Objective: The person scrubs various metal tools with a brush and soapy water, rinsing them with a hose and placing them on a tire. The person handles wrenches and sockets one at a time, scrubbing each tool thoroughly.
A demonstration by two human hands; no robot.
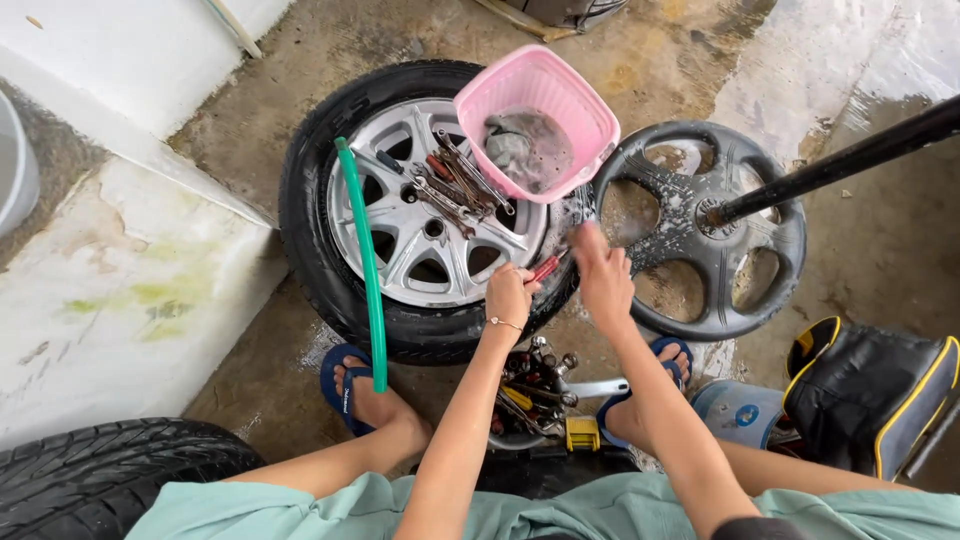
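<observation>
- Tool (546, 267), red-handled and thin, sits in the left hand (508, 297) over the near edge of the wheel; only a short red length shows past the fingers, so its kind cannot be told.
- Floor (300, 60) is wet, stained concrete, with a pale raised slab at the left.
- Wheel (420, 215) lies flat, a black tyre around a silver spoked rim; its right edge is hidden behind the basket and the arms.
- Second tyre (100, 465) fills the lower left corner, cut off by the frame.
- Hubcap (700, 235), black, lies flat to the right of the wheel, wet and sudsy; a dark pole (850, 155) crosses over it from the right edge, its far end out of view.
- Bag (870, 400), black with yellow piping, sits at the lower right, partly cut off.
- Basket (537, 115), pink plastic, rests tilted on the wheel's upper right; a grey wet rag (520, 145) lies inside.
- Hose (365, 260), green, curves across the rim's left side down to the left foot.
- Wrenches (455, 180) lie in a loose pile on the rim beside the basket.
- More tools (535, 380) lie heaped between the sandalled feet, mostly hidden by the forearms.
- Left hand: grip clenched around the red tool, a thin bracelet at the wrist.
- Right hand (603, 275) is blurred just beside the left, near the tool's tip; I cannot tell whether its grip is released or clenched.
</observation>
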